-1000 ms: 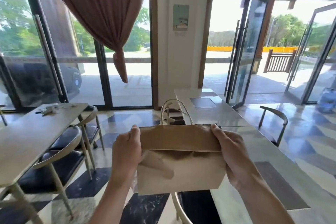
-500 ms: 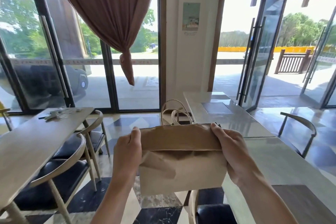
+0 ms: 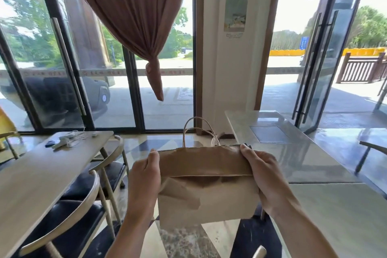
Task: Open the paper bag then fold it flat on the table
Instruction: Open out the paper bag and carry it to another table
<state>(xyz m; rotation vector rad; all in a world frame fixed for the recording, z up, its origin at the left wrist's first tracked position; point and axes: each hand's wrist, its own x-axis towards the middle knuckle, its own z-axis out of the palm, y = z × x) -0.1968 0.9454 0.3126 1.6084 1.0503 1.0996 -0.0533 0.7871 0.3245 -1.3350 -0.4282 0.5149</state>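
Observation:
A brown paper bag [image 3: 209,199] hangs in the air in front of me, above the floor between two tables. Its bottom panel faces me, partly unfolded, with a loose flap on the left. Two twisted paper handles [image 3: 201,132] stick up behind its top edge. My left hand [image 3: 144,176] grips the bag's left side and my right hand [image 3: 261,176] grips its right side, thumbs on the near face. The grey stone table [image 3: 326,174] lies to the right of the bag.
A pale wooden table [image 3: 41,174] with small items at its far end stands on the left, with dark-cushioned chairs [image 3: 79,211] beside it. Another chair [image 3: 368,153] sits past the stone table. Glass doors and a tied curtain [image 3: 146,27] are ahead.
The view has swung slightly left and up. The bag stays held the same way in both hands, with no visible change in its folds.

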